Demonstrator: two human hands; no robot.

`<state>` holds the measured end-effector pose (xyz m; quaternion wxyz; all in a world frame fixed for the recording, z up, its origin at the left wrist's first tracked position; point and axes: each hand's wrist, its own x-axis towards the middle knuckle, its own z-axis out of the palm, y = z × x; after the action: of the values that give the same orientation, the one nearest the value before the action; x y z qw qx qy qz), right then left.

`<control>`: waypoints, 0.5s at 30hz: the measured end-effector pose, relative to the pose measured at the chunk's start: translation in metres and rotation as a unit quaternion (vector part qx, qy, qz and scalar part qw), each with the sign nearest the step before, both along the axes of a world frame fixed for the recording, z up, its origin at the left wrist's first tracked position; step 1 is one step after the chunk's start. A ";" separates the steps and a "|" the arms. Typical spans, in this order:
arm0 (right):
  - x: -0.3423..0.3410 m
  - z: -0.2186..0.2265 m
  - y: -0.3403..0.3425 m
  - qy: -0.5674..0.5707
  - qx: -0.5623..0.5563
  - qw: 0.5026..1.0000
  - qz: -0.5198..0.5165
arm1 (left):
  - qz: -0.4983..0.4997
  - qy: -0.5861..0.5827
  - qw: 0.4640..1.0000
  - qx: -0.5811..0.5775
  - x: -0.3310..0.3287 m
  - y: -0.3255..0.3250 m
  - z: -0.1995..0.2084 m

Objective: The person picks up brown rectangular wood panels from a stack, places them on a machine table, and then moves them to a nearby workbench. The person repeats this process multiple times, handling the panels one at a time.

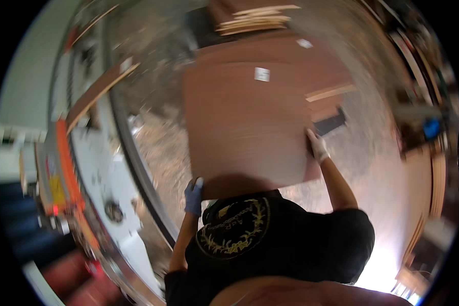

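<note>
A large brown wood panel (245, 127) is held flat in front of my body, with a small white label (261, 74) near its far edge. My left hand (193, 196), in a blue-grey glove, is closed on the panel's near left corner. My right hand (319, 146), in a whitish glove, grips its right edge with the thumb on top and the other fingers hidden beneath. Past the panel's far and right edges shows another brown board (326, 66), lower down and bearing its own white label (304, 43). Motion blurs the picture somewhat.
At the left runs a long machine with a pale bed (99, 173) and an orange rail (69, 168). A brown strip (99, 94) lies across it. Thin wood strips (255, 20) are piled at the far side. Shelving with a blue item (431, 128) stands at the right.
</note>
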<state>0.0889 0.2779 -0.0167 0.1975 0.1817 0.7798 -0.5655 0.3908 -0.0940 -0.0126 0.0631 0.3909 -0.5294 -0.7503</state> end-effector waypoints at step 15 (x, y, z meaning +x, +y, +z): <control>0.230 0.012 -0.211 -0.138 -0.285 0.909 0.271 | 0.426 -0.081 0.893 -0.120 0.394 0.047 0.017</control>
<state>0.3187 0.0667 -0.0052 0.4919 -0.0244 0.5701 -0.6576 0.7851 -0.0471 0.0048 0.3803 0.6276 -0.4012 -0.5482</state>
